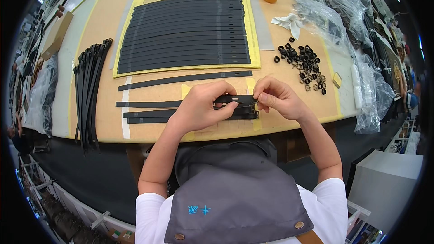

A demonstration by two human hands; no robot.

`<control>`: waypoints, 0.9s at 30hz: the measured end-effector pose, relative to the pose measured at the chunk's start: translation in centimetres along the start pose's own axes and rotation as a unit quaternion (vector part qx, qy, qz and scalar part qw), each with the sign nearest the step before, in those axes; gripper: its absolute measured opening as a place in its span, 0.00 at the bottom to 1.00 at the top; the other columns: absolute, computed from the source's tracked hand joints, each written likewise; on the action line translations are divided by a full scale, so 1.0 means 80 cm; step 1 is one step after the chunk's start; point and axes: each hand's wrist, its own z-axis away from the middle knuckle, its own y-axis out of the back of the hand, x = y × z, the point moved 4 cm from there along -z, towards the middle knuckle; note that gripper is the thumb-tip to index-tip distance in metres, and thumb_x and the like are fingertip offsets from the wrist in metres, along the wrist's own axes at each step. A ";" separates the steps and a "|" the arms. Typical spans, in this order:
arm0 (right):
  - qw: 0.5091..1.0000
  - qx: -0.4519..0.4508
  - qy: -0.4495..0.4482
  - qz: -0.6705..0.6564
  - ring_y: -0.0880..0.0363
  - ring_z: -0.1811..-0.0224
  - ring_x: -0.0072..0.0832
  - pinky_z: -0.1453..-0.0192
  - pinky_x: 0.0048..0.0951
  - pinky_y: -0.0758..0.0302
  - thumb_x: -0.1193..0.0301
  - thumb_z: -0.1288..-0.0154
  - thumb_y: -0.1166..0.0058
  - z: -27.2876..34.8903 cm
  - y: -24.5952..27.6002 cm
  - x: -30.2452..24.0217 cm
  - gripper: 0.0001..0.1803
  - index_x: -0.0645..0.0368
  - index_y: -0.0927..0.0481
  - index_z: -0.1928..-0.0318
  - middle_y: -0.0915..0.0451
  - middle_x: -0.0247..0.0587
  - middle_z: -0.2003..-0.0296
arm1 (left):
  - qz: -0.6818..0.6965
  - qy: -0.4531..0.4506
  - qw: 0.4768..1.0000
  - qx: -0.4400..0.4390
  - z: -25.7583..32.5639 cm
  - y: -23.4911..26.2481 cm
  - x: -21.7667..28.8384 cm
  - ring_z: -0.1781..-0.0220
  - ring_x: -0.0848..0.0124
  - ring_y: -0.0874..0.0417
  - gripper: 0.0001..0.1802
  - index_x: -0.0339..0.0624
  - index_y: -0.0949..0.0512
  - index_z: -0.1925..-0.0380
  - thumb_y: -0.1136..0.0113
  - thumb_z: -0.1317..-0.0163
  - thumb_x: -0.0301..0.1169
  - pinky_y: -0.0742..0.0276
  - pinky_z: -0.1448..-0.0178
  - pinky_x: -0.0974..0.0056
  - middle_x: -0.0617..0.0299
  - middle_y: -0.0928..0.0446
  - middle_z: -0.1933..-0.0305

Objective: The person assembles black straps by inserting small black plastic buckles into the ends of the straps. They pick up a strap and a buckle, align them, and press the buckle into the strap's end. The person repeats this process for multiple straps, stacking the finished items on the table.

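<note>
1. The black strap [244, 99] is at the near side of the table [97, 31], its slotted end between both hands and its tail lying leftward.
2. The left hand [203, 104] pinches it near the slot between thumb and forefinger; the right hand [281, 101] has thumb and fingertips closed at the strap's tip.
3. To work this end well, I would hold it firm and flat beside the slot, leave the slot uncovered, and use small fingertip moves so the strap does not twist.
4. It would help to hold the tip clear of the neighbouring straps [153, 119] just below, where a buckle [256, 114] could catch.
5. Whether the right fingertips also pinch a small part is hidden.
6. The left hand covers the strap's middle; in the pile of loops [307, 56], single pieces overlap and are hard to separate by eye.
</note>
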 end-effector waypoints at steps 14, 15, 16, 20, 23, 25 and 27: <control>0.998 0.004 -0.045 0.045 0.22 0.59 0.14 0.54 0.21 0.22 0.71 0.22 0.39 -0.014 -0.033 -0.002 0.06 0.59 0.20 0.52 0.18 0.28 0.60 | 0.007 0.047 0.998 -0.049 0.001 -0.012 -0.005 0.67 0.78 0.18 0.13 0.36 0.18 0.58 0.27 0.41 0.28 0.19 0.65 0.71 0.63 0.17 0.67; 0.998 0.010 -0.050 0.038 0.22 0.58 0.14 0.53 0.21 0.22 0.72 0.23 0.38 -0.014 -0.036 -0.003 0.06 0.60 0.20 0.52 0.18 0.28 0.59 | 0.007 0.055 0.997 -0.054 0.001 -0.014 -0.006 0.67 0.77 0.18 0.13 0.36 0.18 0.58 0.26 0.41 0.28 0.19 0.64 0.71 0.62 0.16 0.66; 0.998 0.018 -0.055 0.031 0.22 0.58 0.14 0.53 0.21 0.22 0.74 0.25 0.37 -0.014 -0.038 -0.003 0.07 0.61 0.20 0.52 0.18 0.29 0.59 | 0.006 0.055 0.997 -0.054 0.001 -0.014 -0.006 0.66 0.77 0.18 0.13 0.36 0.18 0.58 0.26 0.41 0.28 0.19 0.64 0.71 0.62 0.16 0.66; 0.996 0.066 -0.054 -0.008 0.21 0.58 0.13 0.52 0.21 0.21 0.77 0.28 0.36 -0.014 -0.041 0.000 0.08 0.63 0.21 0.54 0.18 0.30 0.61 | 0.003 0.058 0.997 -0.057 0.001 -0.015 -0.006 0.65 0.77 0.16 0.14 0.35 0.18 0.58 0.26 0.41 0.27 0.18 0.64 0.70 0.61 0.15 0.65; 0.994 0.092 -0.047 0.024 0.21 0.60 0.13 0.54 0.20 0.21 0.78 0.30 0.36 -0.013 -0.043 -0.001 0.07 0.63 0.21 0.55 0.18 0.30 0.63 | -0.009 0.059 0.996 -0.069 0.000 -0.016 -0.005 0.65 0.75 0.15 0.14 0.35 0.19 0.58 0.26 0.41 0.26 0.19 0.65 0.69 0.59 0.15 0.64; 0.991 0.113 -0.030 0.068 0.21 0.64 0.13 0.58 0.20 0.22 0.78 0.30 0.36 -0.014 -0.043 -0.002 0.07 0.62 0.21 0.57 0.18 0.29 0.65 | -0.003 0.044 0.997 -0.064 0.000 -0.017 -0.005 0.64 0.74 0.15 0.13 0.34 0.19 0.58 0.26 0.40 0.26 0.19 0.64 0.69 0.57 0.14 0.64; 0.989 0.104 -0.056 0.093 0.21 0.67 0.12 0.61 0.19 0.22 0.76 0.31 0.34 -0.016 -0.045 -0.010 0.08 0.61 0.21 0.57 0.18 0.28 0.68 | 0.018 0.015 0.999 -0.040 0.002 -0.019 -0.009 0.63 0.73 0.14 0.12 0.34 0.19 0.58 0.27 0.39 0.25 0.19 0.63 0.68 0.56 0.14 0.63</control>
